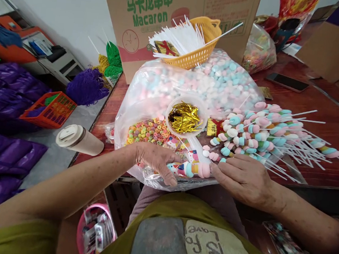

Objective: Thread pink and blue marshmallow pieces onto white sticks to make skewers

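A marshmallow skewer (195, 169) in pink, blue and yellowish pieces lies crosswise in front of me. My left hand (157, 161) grips its left end, where a printed paper piece shows between thumb and fingers. At the other end, my right hand (244, 178) has its fingers curled, with thumb and forefinger against the last pink marshmallow. Just beyond are loose pink marshmallows (212, 153) and colourful cereal rings (147, 132) on a clear plastic bag. A round tub (167, 120) holds gold tinsel ties (185, 117).
Finished marshmallow skewers (259, 132) are piled at right, sticks pointing right. Behind, a big bag of marshmallows (229, 74) supports a yellow basket (195, 57) of white sticks against a cardboard box (131, 30). A lidded cup (80, 138) stands left; a phone (287, 82) lies right.
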`<act>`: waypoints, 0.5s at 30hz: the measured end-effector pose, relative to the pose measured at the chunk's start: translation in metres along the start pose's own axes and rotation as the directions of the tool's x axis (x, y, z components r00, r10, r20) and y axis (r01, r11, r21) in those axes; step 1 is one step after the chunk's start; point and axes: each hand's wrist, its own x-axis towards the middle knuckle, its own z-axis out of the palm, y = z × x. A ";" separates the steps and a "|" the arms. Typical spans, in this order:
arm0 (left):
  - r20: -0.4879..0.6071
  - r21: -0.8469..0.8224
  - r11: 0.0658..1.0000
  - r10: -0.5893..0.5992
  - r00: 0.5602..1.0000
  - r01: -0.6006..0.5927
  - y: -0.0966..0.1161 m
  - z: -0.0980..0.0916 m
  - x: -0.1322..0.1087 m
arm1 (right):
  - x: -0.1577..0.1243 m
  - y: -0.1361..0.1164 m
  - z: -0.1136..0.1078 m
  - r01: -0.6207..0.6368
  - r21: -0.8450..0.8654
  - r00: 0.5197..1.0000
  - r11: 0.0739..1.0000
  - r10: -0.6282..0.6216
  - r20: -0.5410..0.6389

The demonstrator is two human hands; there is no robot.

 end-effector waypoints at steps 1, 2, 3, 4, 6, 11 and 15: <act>0.091 -0.117 0.992 -0.030 0.995 0.041 0.001 0.002 0.001 | 0.000 0.000 -0.001 0.012 0.007 1.000 1.000 -0.012 -0.002; 0.170 -0.209 0.974 -0.052 0.984 0.087 0.002 0.004 0.002 | 0.000 0.000 -0.002 0.024 0.012 1.000 1.000 -0.024 -0.005; 0.191 -0.245 0.963 -0.067 0.979 0.114 0.003 0.006 0.003 | 0.000 0.001 -0.003 0.036 0.014 0.999 0.999 -0.036 -0.006; 0.146 -0.223 0.969 -0.077 0.986 0.108 0.004 0.007 0.004 | -0.001 0.002 -0.003 0.047 0.014 0.999 0.999 -0.047 -0.001; 0.004 -0.082 0.995 -0.055 0.998 0.055 0.007 0.009 0.005 | -0.003 0.003 -0.003 0.059 0.012 0.998 0.998 -0.059 0.028; -0.357 0.405 0.899 -0.011 0.934 0.165 0.016 0.016 0.007 | -0.009 0.001 0.003 -0.078 0.116 0.992 0.990 0.066 0.105; -0.458 0.676 0.693 0.128 0.880 0.251 0.018 0.023 0.010 | -0.007 -0.004 0.005 -0.297 0.255 0.948 0.920 0.253 0.193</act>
